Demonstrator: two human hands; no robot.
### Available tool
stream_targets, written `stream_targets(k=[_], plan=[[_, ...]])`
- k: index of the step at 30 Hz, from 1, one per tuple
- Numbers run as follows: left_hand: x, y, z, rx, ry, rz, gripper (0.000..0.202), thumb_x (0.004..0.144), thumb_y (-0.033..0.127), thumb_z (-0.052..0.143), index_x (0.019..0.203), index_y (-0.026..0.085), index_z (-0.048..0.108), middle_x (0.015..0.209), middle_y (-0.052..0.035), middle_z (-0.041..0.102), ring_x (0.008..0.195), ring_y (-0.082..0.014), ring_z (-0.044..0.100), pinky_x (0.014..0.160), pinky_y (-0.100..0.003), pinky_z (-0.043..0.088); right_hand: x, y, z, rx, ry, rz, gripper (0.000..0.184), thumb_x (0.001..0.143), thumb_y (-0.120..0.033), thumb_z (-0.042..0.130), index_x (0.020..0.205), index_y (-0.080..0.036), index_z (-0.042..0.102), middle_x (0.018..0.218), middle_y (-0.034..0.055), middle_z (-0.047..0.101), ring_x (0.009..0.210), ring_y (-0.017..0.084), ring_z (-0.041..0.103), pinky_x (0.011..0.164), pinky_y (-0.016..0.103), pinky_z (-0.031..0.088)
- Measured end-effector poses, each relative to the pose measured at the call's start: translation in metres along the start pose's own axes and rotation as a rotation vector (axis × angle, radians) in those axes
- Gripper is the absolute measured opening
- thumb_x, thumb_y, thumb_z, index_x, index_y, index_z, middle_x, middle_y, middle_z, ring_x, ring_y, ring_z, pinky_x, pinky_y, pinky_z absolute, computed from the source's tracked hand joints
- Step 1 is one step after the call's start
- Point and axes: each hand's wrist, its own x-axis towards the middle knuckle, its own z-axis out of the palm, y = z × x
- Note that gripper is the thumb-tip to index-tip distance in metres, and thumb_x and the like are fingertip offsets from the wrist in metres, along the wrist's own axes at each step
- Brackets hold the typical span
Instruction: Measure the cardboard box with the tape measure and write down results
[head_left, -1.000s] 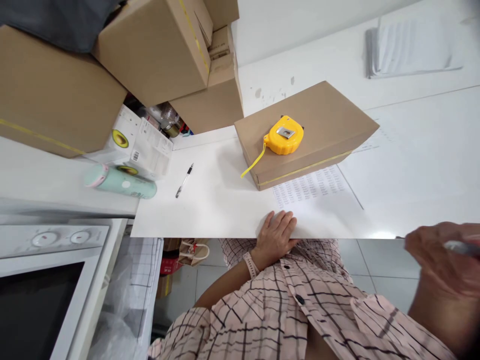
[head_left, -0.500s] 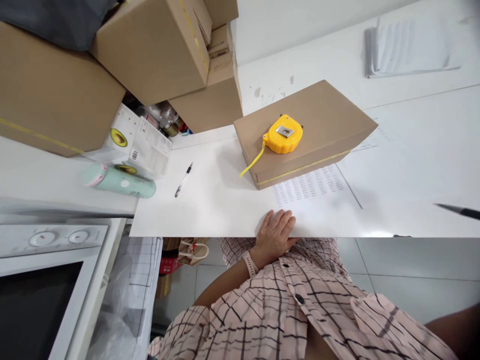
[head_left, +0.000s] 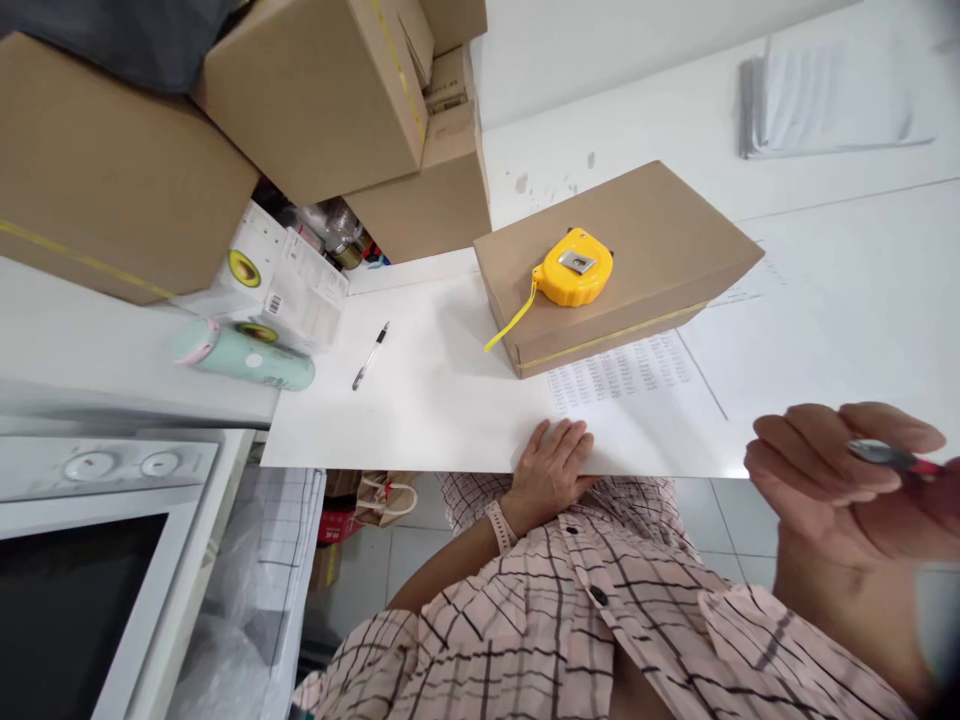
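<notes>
My left hand (head_left: 550, 463) lies flat at the table's front edge, fingers stretched out and holding nothing, close to a printed sheet (head_left: 619, 375). At the right edge of the view, my right hand (head_left: 832, 480) is raised with its fingers curled round a slim object (head_left: 881, 455). That object has a rounded silver end and a red and dark part; its exact kind is not clear. A closed cardboard box (head_left: 667, 225) partly covers the printed sheet. On top of it rests a yellow tape measure (head_left: 577, 268) with a yellow strap.
A pen (head_left: 371, 355) lies on the white table (head_left: 435, 420). To the left are a mint-green bottle (head_left: 255, 362), a white avocado-print carton (head_left: 296, 295) and stacked cardboard boxes (head_left: 322, 100). Papers (head_left: 832, 95) sit at the back right. A white oven (head_left: 90, 560) stands at lower left.
My right hand has come into view from the right, gripping the slim object; earlier only a dark pointed tip showed there. My left hand stays in place. The camera view has shifted slightly.
</notes>
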Motion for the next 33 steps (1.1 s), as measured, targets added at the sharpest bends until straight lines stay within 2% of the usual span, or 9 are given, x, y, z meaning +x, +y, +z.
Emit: stream_targets(k=[3, 7, 9, 11, 15, 17, 21, 25, 33], plan=[[0.000, 0.001, 0.000, 0.006, 0.022, -0.003, 0.055, 0.104, 0.052, 0.046, 0.136, 0.011, 0.060, 0.146, -0.0120, 0.063, 0.138, -0.0262, 0.054, 0.120, -0.047, 0.039, -0.003, -0.001, 0.027, 0.210, -0.042, 0.014, 0.047, 0.059, -0.047, 0.097, 0.057, -0.026, 0.055, 0.046, -0.0096, 0.016, 0.041, 0.009, 0.014, 0.034, 0.027, 0.019], [0.000, 0.001, 0.000, 0.021, 0.015, -0.002, 0.055, 0.105, 0.052, 0.041, 0.137, 0.011, 0.061, 0.149, -0.0122, 0.061, 0.139, -0.0258, 0.053, 0.121, -0.046, 0.038, -0.009, 0.002, 0.050, 0.353, 0.101, 0.087, 0.043, 0.056, -0.021, 0.093, 0.063, -0.022, 0.050, 0.049, -0.0121, 0.019, 0.045, 0.006, 0.012, 0.035, 0.021, 0.024], [0.000, 0.001, -0.001, 0.023, 0.001, -0.003, 0.056, 0.105, 0.053, 0.040, 0.137, 0.011, 0.061, 0.151, -0.0123, 0.059, 0.140, -0.0257, 0.053, 0.121, -0.046, 0.038, -0.007, 0.007, 0.054, 0.348, 0.120, 0.157, 0.034, 0.061, -0.024, 0.088, 0.071, -0.022, 0.056, 0.048, -0.0117, 0.023, 0.044, 0.006, 0.015, 0.035, 0.021, 0.026], [0.000, 0.000, -0.001, 0.019, -0.007, -0.005, 0.057, 0.105, 0.054, 0.041, 0.137, 0.011, 0.061, 0.152, -0.0120, 0.058, 0.140, -0.0256, 0.052, 0.121, -0.046, 0.038, -0.003, 0.016, 0.052, 0.256, 0.083, 0.208, 0.027, 0.071, -0.039, 0.084, 0.082, -0.023, 0.065, 0.048, -0.0085, 0.032, 0.043, 0.009, 0.026, 0.037, 0.025, 0.031], [0.000, 0.000, -0.002, 0.025, -0.008, 0.000, 0.058, 0.104, 0.055, 0.042, 0.137, 0.011, 0.061, 0.152, -0.0120, 0.057, 0.140, -0.0256, 0.052, 0.121, -0.046, 0.037, 0.011, 0.051, 0.038, -0.156, -0.018, 0.195, 0.047, 0.077, -0.072, 0.073, 0.098, -0.030, 0.074, 0.069, 0.0030, 0.066, 0.065, 0.021, 0.061, 0.060, 0.039, 0.052], [0.000, 0.000, -0.001, 0.031, -0.019, 0.003, 0.058, 0.104, 0.055, 0.042, 0.137, 0.011, 0.061, 0.152, -0.0127, 0.057, 0.141, -0.0259, 0.052, 0.121, -0.047, 0.037, 0.017, 0.075, 0.030, -0.437, -0.008, 0.123, 0.040, 0.077, -0.064, 0.078, 0.094, -0.029, 0.072, 0.081, 0.0039, 0.070, 0.076, 0.023, 0.066, 0.072, 0.041, 0.054], [-0.001, 0.001, 0.001, 0.027, -0.045, -0.007, 0.060, 0.104, 0.056, 0.041, 0.140, 0.012, 0.059, 0.150, -0.0133, 0.060, 0.141, -0.0255, 0.052, 0.120, -0.047, 0.038, 0.022, 0.116, 0.018, -0.867, -0.008, -0.038, 0.030, 0.085, -0.051, 0.075, 0.083, -0.024, 0.062, 0.077, 0.0013, 0.064, 0.071, 0.019, 0.061, 0.068, 0.035, 0.050], [0.000, 0.002, -0.002, 0.037, -0.079, -0.013, 0.061, 0.106, 0.055, 0.038, 0.146, 0.012, 0.054, 0.152, -0.0118, 0.058, 0.141, -0.0248, 0.051, 0.121, -0.046, 0.037, 0.024, 0.129, 0.012, -0.954, -0.065, -0.074, 0.027, 0.091, -0.050, 0.068, 0.100, -0.025, 0.062, 0.088, 0.0031, 0.068, 0.077, 0.020, 0.064, 0.072, 0.036, 0.052], [0.002, 0.001, -0.008, 0.097, -0.137, 0.009, 0.061, 0.105, 0.054, 0.040, 0.150, 0.014, 0.050, 0.160, -0.0098, 0.049, 0.146, -0.0254, 0.044, 0.123, -0.046, 0.034, 0.028, 0.126, 0.007, -1.076, 0.001, -0.157, 0.030, 0.090, -0.039, 0.066, 0.069, -0.024, 0.050, 0.057, -0.0039, 0.050, 0.053, 0.014, 0.047, 0.054, 0.030, 0.039]])
